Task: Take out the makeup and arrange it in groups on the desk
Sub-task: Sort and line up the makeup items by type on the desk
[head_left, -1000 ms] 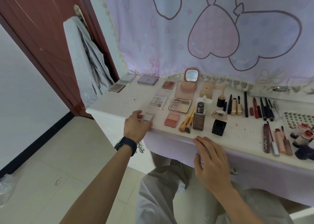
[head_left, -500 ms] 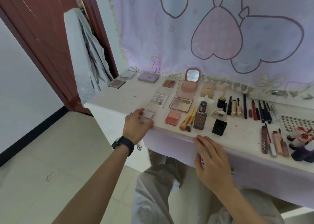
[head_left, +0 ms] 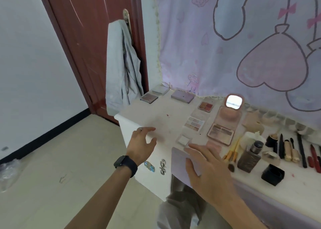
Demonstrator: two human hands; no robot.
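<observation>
- Head view: the right hand [head_left: 211,173] grasps a flat lilac case [head_left: 178,164] above the desk's near edge. The thumb lies across its top face, and the fingers beneath are hidden.
- The left hand [head_left: 141,146] is released, its fingers spread, and hovers over the desk [head_left: 152,114] at 9 o'clock from the case, holding nothing.
- The step in hand looks like setting this case down with the other flat palettes. A bare patch of desk lies at 11 o'clock from the right hand.
- To do it well, lower the case level and set it down flat, square with its neighbours. Keep it off the small white compact [head_left: 183,139] just beyond the fingertips.
- The free left hand could steady the case as the thumb lets go.
- The case looks thin, rigid and smooth, with rounded corners. A matching lilac palette [head_left: 182,96] sits at 12 o'clock near the wall.
- At 1 o'clock a gridded eyeshadow palette [head_left: 194,123] and a pink mirrored palette [head_left: 224,126] lie open, so their powder pans are exposed and would smudge.
- At 3 o'clock are slim brushes [head_left: 231,155] and a blocky glass bottle [head_left: 250,157].
</observation>
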